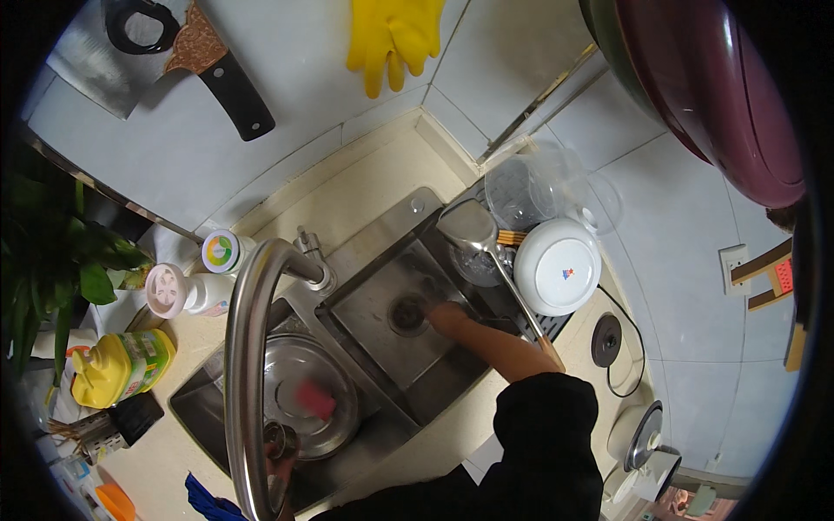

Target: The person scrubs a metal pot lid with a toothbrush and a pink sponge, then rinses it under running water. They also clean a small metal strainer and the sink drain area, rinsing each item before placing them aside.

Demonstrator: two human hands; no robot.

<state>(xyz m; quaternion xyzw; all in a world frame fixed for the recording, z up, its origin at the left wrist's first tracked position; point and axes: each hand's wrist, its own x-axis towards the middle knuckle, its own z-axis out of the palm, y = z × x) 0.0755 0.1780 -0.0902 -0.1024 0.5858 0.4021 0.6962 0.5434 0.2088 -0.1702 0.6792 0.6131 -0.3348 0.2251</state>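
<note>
At the lower left, my left hand [283, 469], partly hidden by the tall curved faucet [240, 347], is closed round what looks like a small clear glass [280, 440]. It is over the left sink basin, beside a large round metal bowl [340, 369]. A pink sponge or cloth [314, 399], blurred, shows inside that bowl. My right hand [447, 319] reaches down into the right basin [382, 343], close to the round drain [407, 314]. Its fingertips are blurred, and I cannot make out anything held in them.
Right of the basins, a rack holds an upturned white bowl [557, 267], clear plastic containers [521, 187] and a metal spatula [473, 227]. A yellow jug [122, 369] and white bottles [204, 291] stand left. A cleaver [217, 74] and yellow glove [395, 39] hang above.
</note>
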